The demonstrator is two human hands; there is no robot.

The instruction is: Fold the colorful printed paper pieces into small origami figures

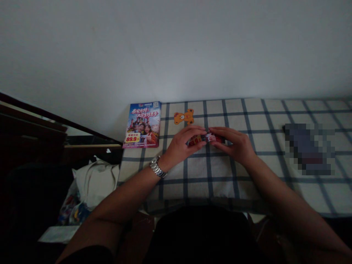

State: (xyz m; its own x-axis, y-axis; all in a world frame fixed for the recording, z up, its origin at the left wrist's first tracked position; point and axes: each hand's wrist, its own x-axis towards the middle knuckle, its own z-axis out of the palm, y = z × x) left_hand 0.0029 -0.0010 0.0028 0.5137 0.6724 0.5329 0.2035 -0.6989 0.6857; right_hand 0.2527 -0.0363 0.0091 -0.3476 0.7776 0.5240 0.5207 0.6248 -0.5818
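Note:
A small folded flyer [210, 138], printed in red and pink with a large price on it, lies between my two hands over the checked cloth. My left hand [183, 143], with a metal watch on its wrist, curves round the flyer's left part, thumb and fingers closed on it. On the other side, my right hand [237, 143] pinches the right part, its fingertips close to those of the left. The fingers cover much of the paper, so its full folded shape is hidden. A pile of similar flyers [143, 123] sits flat at the table's left end.
An orange bear figure [183, 116] lies flat beyond my left hand. To the right is a dark, blurred-out oblong object [305, 146]. The checked cloth [258, 183] meets a pale wall [192, 55] behind. A white bag [96, 179] stands low at the left.

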